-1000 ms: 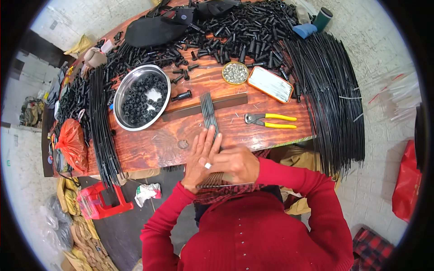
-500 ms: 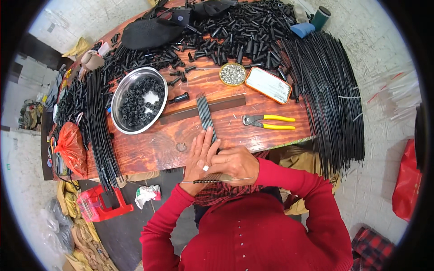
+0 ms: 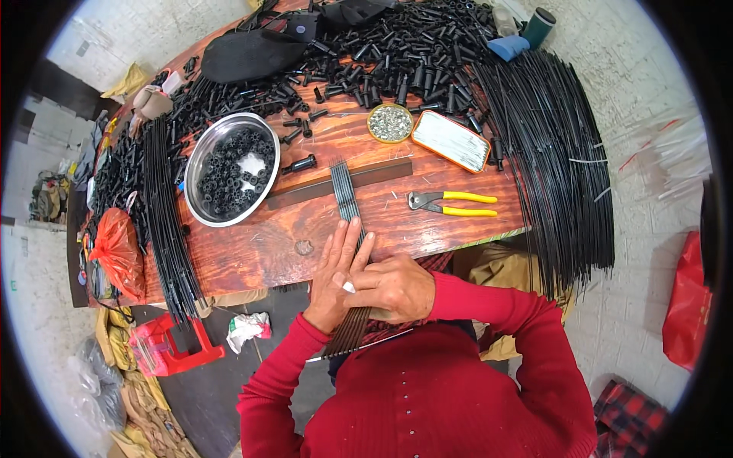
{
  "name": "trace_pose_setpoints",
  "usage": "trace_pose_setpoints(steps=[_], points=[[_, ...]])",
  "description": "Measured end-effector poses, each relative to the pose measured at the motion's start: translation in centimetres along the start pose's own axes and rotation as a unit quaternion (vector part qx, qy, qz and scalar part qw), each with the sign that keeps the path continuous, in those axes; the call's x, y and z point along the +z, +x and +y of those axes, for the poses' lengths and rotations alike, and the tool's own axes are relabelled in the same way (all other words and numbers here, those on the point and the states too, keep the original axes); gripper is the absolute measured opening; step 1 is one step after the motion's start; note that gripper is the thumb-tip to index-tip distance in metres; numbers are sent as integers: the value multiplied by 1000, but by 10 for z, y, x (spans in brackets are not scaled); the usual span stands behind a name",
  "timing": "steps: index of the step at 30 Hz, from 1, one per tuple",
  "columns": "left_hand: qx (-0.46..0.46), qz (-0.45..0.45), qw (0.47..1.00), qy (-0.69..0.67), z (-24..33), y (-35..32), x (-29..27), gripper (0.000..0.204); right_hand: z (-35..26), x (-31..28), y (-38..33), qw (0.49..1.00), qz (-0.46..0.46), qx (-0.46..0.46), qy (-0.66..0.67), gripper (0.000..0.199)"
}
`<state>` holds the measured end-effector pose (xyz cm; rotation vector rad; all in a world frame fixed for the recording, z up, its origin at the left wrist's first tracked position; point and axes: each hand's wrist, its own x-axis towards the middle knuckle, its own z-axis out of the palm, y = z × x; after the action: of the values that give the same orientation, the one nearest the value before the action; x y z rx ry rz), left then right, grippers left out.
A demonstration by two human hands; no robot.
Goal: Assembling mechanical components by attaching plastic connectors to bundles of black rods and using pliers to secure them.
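A row of thin black rods (image 3: 344, 191) lies side by side across a dark wooden bar (image 3: 385, 169) on the table. My left hand (image 3: 334, 267) rests flat over the rods, fingers stretched out. Against it, my right hand (image 3: 397, 287) is closed, fingers curled beside the rods. What it grips is hidden. A small white piece (image 3: 349, 287) shows at its fingertips; I cannot tell what it is. The rods' near ends (image 3: 347, 333) fan out below my hands, over the table edge. A thin pale wire (image 3: 391, 333) runs crosswise near these ends.
Yellow-handled pincers (image 3: 458, 204) lie right of the bar. Behind them stand a round tin (image 3: 391, 123) of small metal pieces and a tray (image 3: 450, 142) of thin white pins. A steel bowl (image 3: 196, 201) holds black rings. Black rod bundles (image 3: 553, 168) lie right and left; black tubular parts (image 3: 427, 53) heap behind.
The rods' near ends have swung down toward my body and now show below my hands. The wire across them sits lower and tilts. My left hand stays on the rods.
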<state>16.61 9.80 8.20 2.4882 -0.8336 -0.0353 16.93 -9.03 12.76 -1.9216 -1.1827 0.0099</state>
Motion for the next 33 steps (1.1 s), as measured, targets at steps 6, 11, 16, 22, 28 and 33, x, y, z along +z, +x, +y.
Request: trace_pose_setpoints(steps=[6,11,16,22,28,33], points=[[-18,4,1000,25,8,-1,-6,53,3,-26,-2,996,-80,-23,-17,49],[2,30,998,56,12,-2,-2,92,88,-102,-20,966,76,79,-232,20],[16,40,998,55,11,3,-2,92,145,-146,-22,880,143,228,-390,12],[8,30,998,61,12,1,-3,91,162,-147,-15,874,127,284,-374,16],[-8,24,999,43,11,2,-2,88,163,-154,-16,881,126,334,-309,18],[-16,27,999,35,12,-3,-7,86,164,-161,-16,900,134,274,-312,14]])
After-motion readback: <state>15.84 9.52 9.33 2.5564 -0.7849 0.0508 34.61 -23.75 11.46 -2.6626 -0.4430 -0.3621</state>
